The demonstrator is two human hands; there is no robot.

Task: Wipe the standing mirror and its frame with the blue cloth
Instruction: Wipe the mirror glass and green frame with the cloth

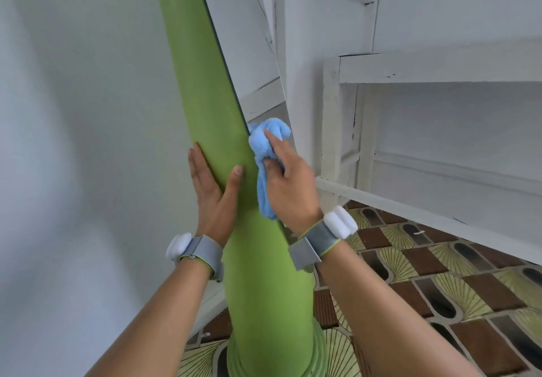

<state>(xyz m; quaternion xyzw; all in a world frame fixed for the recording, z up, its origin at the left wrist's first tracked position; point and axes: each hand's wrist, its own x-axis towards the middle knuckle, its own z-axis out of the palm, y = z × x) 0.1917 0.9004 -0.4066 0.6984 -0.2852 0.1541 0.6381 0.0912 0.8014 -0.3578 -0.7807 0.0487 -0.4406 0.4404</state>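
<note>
The standing mirror's green frame (pixel 205 92) runs steeply from the top of the view down to a round green base (pixel 318 350) on the floor. Its glass (pixel 243 42) faces right and reflects white woodwork. My left hand (pixel 212 192) grips the frame's edge, fingers behind it and thumb on the front. My right hand (pixel 289 183) holds the bunched blue cloth (pixel 265 142) and presses it against the glass right beside the frame's inner edge, index finger stretched over the cloth. Both wrists wear grey bands with white pods.
A plain white wall (pixel 73 142) fills the left. White wooden furniture with shelves and rails (pixel 425 98) stands close on the right. The floor (pixel 440 283) has brown and green patterned tiles.
</note>
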